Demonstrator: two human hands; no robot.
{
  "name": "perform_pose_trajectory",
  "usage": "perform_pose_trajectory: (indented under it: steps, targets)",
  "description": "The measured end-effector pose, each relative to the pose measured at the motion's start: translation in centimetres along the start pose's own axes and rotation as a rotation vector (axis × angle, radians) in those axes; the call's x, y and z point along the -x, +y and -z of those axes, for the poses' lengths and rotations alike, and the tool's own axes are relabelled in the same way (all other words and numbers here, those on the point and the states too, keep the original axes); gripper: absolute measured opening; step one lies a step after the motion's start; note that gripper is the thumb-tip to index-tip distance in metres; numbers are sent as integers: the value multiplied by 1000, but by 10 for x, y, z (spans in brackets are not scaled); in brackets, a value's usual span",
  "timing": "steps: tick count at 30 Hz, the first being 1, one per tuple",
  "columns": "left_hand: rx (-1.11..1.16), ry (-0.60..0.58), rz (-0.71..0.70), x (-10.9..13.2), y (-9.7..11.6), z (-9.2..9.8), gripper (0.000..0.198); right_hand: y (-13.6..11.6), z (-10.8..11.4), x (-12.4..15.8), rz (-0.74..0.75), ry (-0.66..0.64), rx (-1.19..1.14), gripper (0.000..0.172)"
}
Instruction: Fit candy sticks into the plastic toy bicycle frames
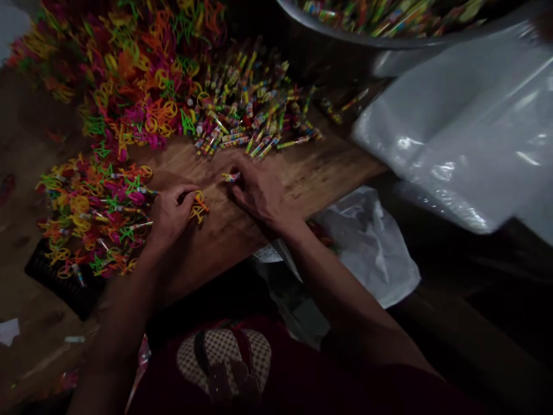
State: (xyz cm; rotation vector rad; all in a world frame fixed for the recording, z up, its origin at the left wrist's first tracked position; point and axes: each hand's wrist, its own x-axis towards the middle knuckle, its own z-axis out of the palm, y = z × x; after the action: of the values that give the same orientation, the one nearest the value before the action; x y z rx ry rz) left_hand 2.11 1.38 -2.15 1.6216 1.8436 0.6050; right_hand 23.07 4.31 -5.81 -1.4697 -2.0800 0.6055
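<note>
Pinched in the left hand [170,216] is one orange toy [199,211], and in the right hand [258,193] one tube [231,177], both above the plank [216,253], apparently by fingertips so their ends are free. Two toy heaps [95,216] left on the plank and one tube heap [250,109] along its far edge, probably for easy reach, hold too many to count.

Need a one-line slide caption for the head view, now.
Left hand holds a yellow-orange plastic piece and right hand a small patterned tube over a wooden board.
</note>
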Motion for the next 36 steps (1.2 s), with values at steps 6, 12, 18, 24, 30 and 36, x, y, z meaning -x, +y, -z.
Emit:
perform_pose_trajectory:
  steps: [6,12,18,24,30,36]
  targets:
    - [-470,52,-121,17,24,17,39,-13,4,-11,7,-107,175,4]
    - [-563,-387,-529,0,27,19,29,-16,5,-14,-30,-34,16,10]
    - [-665,-442,-484,-24,17,21,20,-18,8,23,-119,189,-259,3]
    - [-209,-141,-106,-21,15,37,10,0,6,47,-48,24,-121,6]
    - [721,-185,394,-6,2,25,28,3,1,52,82,9,-135,22]
    - [1112,-166,652,2,8,8,8,-27,-6,56,63,156,-402,21]
